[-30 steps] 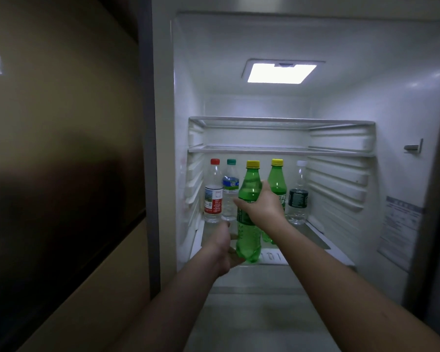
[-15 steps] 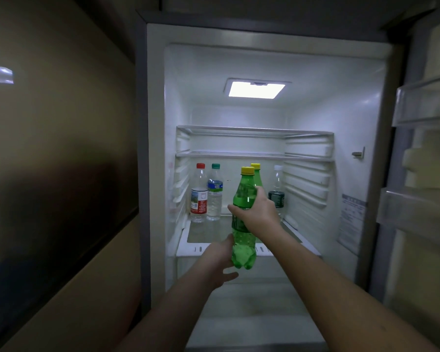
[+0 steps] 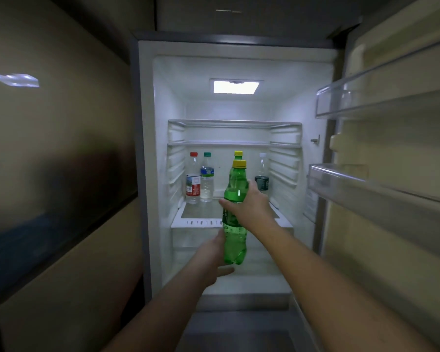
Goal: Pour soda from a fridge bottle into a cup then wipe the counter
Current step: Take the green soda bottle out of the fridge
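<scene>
A green soda bottle (image 3: pixel 235 240) with a yellow cap is held upright in front of the open fridge, clear of the shelf (image 3: pixel 201 222). My right hand (image 3: pixel 249 207) is wrapped around its middle, over the label. My left hand (image 3: pixel 214 255) sits beside and under the bottle's base, fingers spread, touching or almost touching it. A second green bottle (image 3: pixel 238 153) with a yellow cap stands on the shelf behind, mostly hidden.
On the shelf stand a red-capped water bottle (image 3: pixel 193 179), a green-capped one (image 3: pixel 207 179) and a dark-labelled clear bottle (image 3: pixel 262 176). The open fridge door (image 3: pixel 391 174) with clear bins is at right. A dark glossy panel (image 3: pixel 56 161) fills the left.
The green bottle has been drawn out of the fridge and lowered toward me in my right hand. My view has backed away, showing the fridge door at right.
</scene>
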`<state>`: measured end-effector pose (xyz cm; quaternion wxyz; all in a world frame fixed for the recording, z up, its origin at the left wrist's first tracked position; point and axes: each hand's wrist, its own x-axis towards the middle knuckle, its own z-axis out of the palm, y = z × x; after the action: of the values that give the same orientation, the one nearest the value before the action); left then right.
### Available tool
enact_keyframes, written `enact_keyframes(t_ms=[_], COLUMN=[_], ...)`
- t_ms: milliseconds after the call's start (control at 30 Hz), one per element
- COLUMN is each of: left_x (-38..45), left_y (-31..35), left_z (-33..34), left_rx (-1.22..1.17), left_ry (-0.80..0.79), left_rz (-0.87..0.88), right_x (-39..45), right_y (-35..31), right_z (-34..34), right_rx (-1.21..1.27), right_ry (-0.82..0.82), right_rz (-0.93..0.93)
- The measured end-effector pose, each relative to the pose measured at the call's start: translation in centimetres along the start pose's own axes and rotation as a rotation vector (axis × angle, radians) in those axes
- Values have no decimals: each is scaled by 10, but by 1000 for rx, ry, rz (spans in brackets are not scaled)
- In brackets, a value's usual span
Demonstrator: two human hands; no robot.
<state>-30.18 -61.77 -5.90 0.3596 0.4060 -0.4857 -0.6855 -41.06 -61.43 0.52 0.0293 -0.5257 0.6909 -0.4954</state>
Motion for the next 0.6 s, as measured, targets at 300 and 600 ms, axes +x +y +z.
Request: enact_keyframes(t_ms=[300,600], left_x=[-80,-141], left_y=[-12,-18], left_z=[10,-1], left_rx=[-24,-5], left_ry=[19,-16], left_rz=[30,41], right_x=[-67,-124], right_y=[-23,-56], right_z=[-41,-61], right_rx=[39,62], right_ry=[13,12], right_rz=[-68,-107])
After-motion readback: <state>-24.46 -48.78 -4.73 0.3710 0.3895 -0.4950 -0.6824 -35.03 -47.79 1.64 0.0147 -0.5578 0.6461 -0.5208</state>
